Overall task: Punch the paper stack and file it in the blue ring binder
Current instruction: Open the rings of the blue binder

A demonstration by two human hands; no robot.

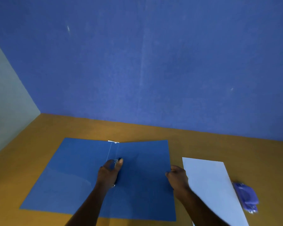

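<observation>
— Nearest the lens, at the bottom of the frame, I've got both forearms coming up, and the paper stack [209, 181] runs off the lower right edge beside them.

— Where's the binder?

— Lying open and flat on the table [82, 126], center of the frame. The blue binder [69, 181] has its spine running away from me toward the wall, covers spread left and right. My left hand [109, 172] is curled closed over the ring clip [119, 160] on the spine; my right hand [178, 176] is pinching the binder's right edge, fingers folded over it.

— And how will the paper handle?

— Light and floppy, I'd judge (the sheets could fan or slide apart if I grab one corner). I'd take it along a long edge, thumb on top, fingers under, and keep it squared. Its long axis runs from lower right up toward the center, its far short edge facing the wall.

— The punch?

— Purple hole punch [246, 197], far right, touching or tucked just under the paper's right edge; I can't tell which. It looks rigid and heavier.

— Binder covers?

— Thin, bendy card, I'd guess.
</observation>
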